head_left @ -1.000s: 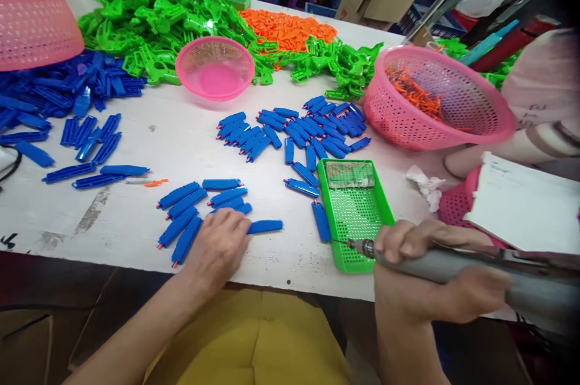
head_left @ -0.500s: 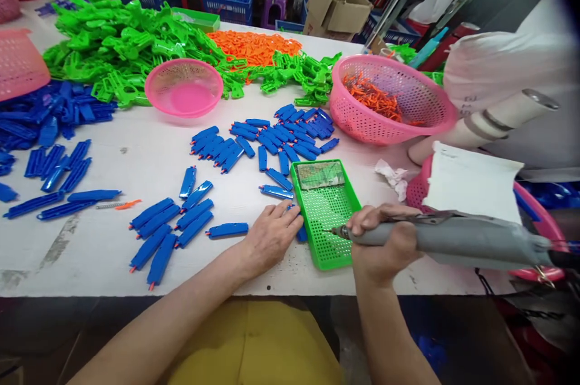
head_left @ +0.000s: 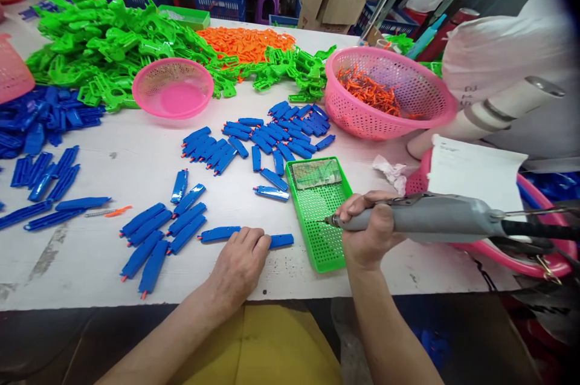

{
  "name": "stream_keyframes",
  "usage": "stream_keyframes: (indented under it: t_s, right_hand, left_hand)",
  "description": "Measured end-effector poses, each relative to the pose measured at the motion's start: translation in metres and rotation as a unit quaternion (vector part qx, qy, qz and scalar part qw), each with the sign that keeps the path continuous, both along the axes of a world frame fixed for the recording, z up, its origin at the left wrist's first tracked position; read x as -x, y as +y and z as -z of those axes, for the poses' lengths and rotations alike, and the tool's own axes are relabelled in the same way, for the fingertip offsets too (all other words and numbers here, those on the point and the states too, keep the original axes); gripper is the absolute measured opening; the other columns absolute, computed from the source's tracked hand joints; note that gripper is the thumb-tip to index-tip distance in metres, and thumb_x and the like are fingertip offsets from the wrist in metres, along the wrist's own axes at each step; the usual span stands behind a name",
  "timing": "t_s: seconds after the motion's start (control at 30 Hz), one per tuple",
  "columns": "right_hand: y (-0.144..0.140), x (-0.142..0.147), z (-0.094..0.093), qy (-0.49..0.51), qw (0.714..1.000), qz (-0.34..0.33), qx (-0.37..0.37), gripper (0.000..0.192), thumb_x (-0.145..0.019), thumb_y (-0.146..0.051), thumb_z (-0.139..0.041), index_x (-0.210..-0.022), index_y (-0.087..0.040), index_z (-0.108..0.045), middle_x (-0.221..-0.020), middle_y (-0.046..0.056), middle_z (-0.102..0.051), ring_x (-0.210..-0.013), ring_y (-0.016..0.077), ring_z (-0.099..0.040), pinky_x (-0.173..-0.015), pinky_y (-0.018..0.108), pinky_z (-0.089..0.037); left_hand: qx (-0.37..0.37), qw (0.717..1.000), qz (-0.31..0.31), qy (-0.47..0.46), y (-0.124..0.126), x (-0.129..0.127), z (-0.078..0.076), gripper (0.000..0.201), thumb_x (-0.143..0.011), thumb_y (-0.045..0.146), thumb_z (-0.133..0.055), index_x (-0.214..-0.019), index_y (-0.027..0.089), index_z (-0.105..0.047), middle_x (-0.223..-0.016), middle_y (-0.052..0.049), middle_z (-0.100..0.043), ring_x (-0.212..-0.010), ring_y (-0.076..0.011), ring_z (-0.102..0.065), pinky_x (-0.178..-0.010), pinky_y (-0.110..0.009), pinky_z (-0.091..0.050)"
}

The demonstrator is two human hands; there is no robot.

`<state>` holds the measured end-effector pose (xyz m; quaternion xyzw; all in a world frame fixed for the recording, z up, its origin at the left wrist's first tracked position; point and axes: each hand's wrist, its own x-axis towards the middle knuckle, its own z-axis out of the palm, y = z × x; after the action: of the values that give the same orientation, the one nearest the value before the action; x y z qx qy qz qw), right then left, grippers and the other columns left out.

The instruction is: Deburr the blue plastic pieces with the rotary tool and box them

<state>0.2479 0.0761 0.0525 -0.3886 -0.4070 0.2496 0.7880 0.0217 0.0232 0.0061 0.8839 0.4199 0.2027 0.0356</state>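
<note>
The left hand (head_left: 238, 261) lies flat on the white table (head_left: 136, 155), near its front edge. Its fingers (head_left: 254, 239) are spread a little and press down on a blue piece (head_left: 281, 241). That piece sticks out to the right from under the fingertips. Another blue piece (head_left: 220, 233) lies just beside the hand on the left.

The right hand (head_left: 369, 234) has its fingers wrapped tight around a gray power screwdriver (head_left: 430, 222). The thin tip of the tool points left. It hangs over the green tray (head_left: 317, 246), which sits just right of the blue piece.

To do this step well, I think the left hand should hold the blue piece flat so it cannot slide. The tip should come down straight and slow on the right spot. The pressing fingers should stay clear of the tip.

More blue pieces (head_left: 267, 134) lie in rows farther back. A big pink basket (head_left: 389, 95) holds small orange bits. A small pink bowl (head_left: 172, 87) sits by a heap of green parts (head_left: 113, 40).
</note>
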Motion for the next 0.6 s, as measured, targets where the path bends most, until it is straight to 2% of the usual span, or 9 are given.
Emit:
stream_keyframes:
  t_s: [0.17,0.33,0.4,0.5,0.6]
  right_hand:
    - [0.001,0.002,-0.001,-0.015,1.0,0.004,-0.004,0.013,-0.085,-0.033,-0.063,-0.082,-0.021,-0.057,-0.056,-0.008,-0.052,-0.041,0.0105,-0.05,-0.04,0.026,-0.044]
    - [0.001,0.004,-0.001,-0.031,0.999,-0.001,-0.017,0.014,-0.085,-0.028,-0.063,-0.077,-0.02,-0.055,-0.057,-0.008,-0.052,-0.04,0.0102,-0.05,-0.039,0.027,-0.044]
    - [0.001,0.004,-0.001,-0.03,0.999,0.004,-0.011,0.013,-0.085,-0.028,-0.063,-0.077,-0.02,-0.055,-0.056,-0.008,-0.052,-0.04,0.0104,-0.05,-0.04,0.027,-0.044]
    - [-0.001,0.004,-0.004,-0.023,1.0,0.008,0.009,0.012,-0.084,-0.031,-0.064,-0.082,-0.021,-0.057,-0.055,-0.009,-0.052,-0.041,0.0109,-0.05,-0.041,0.027,-0.045]
    - [-0.005,0.005,-0.013,-0.025,1.0,0.008,0.002,0.018,-0.084,-0.038,-0.065,-0.084,-0.021,-0.058,-0.055,-0.009,-0.051,-0.041,0.0114,-0.049,-0.041,0.028,-0.044]
  left_hand:
    - [-0.006,1.0,-0.015,-0.02,-0.002,0.012,0.0,0.023,-0.096,0.006,-0.047,-0.114,0.019,-0.054,-0.103,-0.009,-0.066,-0.086,-0.0249,-0.06,-0.073,-0.038,-0.05]
    - [-0.011,0.998,-0.024,-0.059,-0.016,0.012,-0.001,0.032,-0.101,0.012,-0.048,-0.134,0.013,-0.049,-0.119,-0.014,-0.066,-0.107,-0.0269,-0.063,-0.092,-0.043,-0.056]
    - [-0.01,0.997,-0.032,-0.066,-0.021,0.012,0.0,0.037,-0.103,0.016,-0.049,-0.139,0.012,-0.046,-0.123,-0.015,-0.066,-0.11,-0.0274,-0.063,-0.095,-0.043,-0.056]
    - [-0.015,0.996,-0.047,-0.08,-0.021,0.013,0.001,0.036,-0.104,0.019,-0.05,-0.139,0.011,-0.047,-0.116,-0.015,-0.068,-0.103,-0.0266,-0.064,-0.09,-0.043,-0.057]
    - [-0.012,0.995,-0.053,-0.078,-0.016,0.013,0.003,0.025,-0.104,0.02,-0.049,-0.128,0.015,-0.053,-0.105,-0.01,-0.069,-0.09,-0.0245,-0.064,-0.081,-0.041,-0.057]
